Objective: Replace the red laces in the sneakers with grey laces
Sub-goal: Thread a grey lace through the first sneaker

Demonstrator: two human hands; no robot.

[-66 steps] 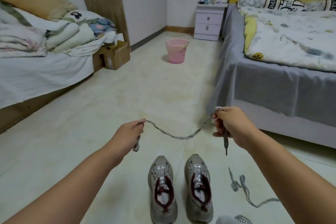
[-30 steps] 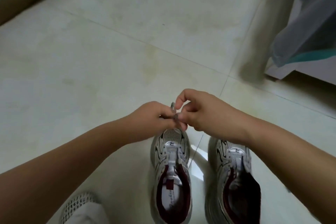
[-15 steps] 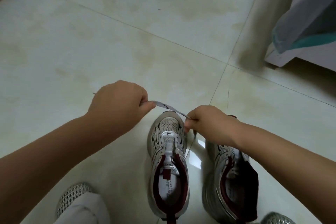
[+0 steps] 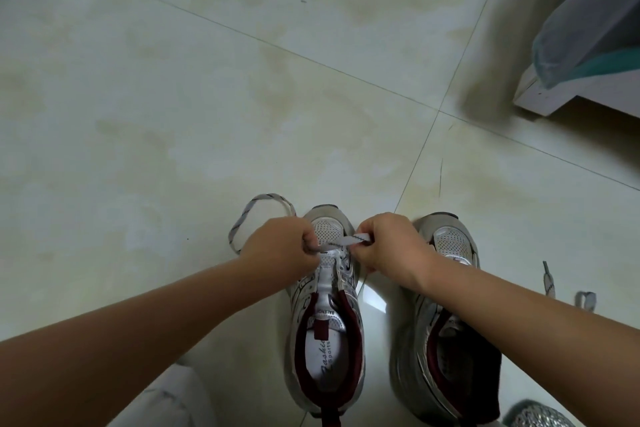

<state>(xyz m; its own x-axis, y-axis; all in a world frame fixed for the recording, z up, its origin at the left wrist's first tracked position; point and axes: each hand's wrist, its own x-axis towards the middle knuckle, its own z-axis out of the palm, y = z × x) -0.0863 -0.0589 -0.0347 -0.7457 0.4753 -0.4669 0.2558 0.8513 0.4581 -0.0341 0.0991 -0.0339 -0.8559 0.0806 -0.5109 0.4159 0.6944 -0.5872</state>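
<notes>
Two sneakers stood side by side on the tiled floor (image 4: 207, 97), toes pointing away from the person, close to the near edge of what I could see. The left sneaker (image 4: 325, 329) had its tongue pulled up and its dark red lining showing; the right sneaker (image 4: 446, 322) sat just beside it, partly hidden under the person's forearm.

Both hands were down over the toe end of the left sneaker. The left hand (image 4: 280, 246) had its fingers curled in tight, pinching the grey lace (image 4: 341, 242) between thumb and fingertips. The right hand (image 4: 388, 246) was likewise curled, pinching the same lace a little further along, so a short flat stretch of it ran between the two hands just above the lowest eyelets. Whether the lace already passed through an eyelet I could not tell. From behind the left hand the rest of the lace swung out in a loop lying on the floor, left of the toe.

A second lace (image 4: 550, 284) lay on the floor to the right of the right sneaker, well apart from the hands. A grey cloth (image 4: 588, 21) hung down over a white frame (image 4: 540, 97) at the far right corner of the floor.
</notes>
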